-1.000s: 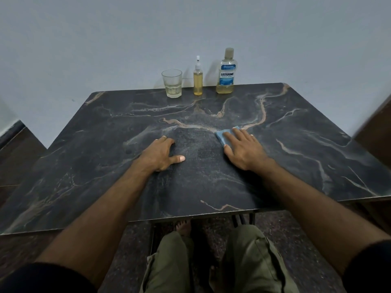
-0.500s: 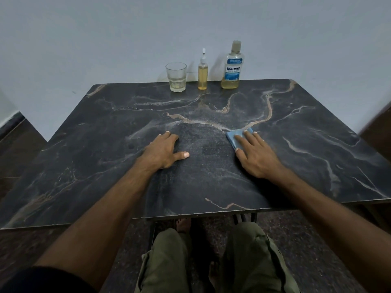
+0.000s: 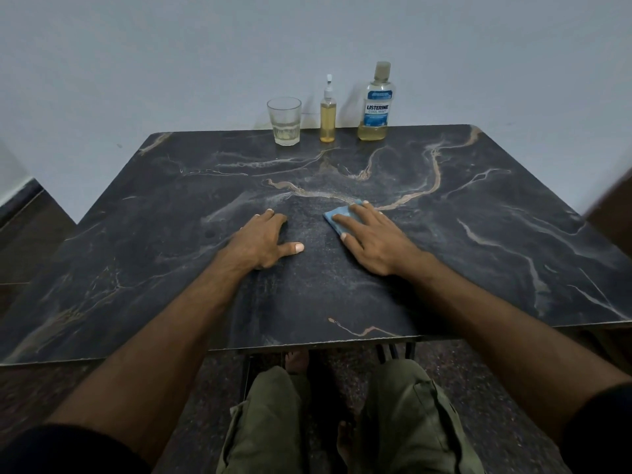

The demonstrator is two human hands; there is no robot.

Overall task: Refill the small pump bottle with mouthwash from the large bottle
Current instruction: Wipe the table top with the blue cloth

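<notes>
Pump bottle [image 3: 327, 112] and mouthwash bottle [image 3: 375, 104] stand well beyond my hands. Left hand [image 3: 261, 242] rests flat, fingers relaxed; right hand [image 3: 374, 239] presses a blue cloth [image 3: 337, 217].

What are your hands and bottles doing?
Left hand flat on table. Right hand presses blue cloth. Small pump bottle, large mouthwash bottle untouched.

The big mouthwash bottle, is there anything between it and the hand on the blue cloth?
No. Only bare table top lies between the right hand, pressing flat on the blue cloth, and the large bottle at the far edge.
</notes>
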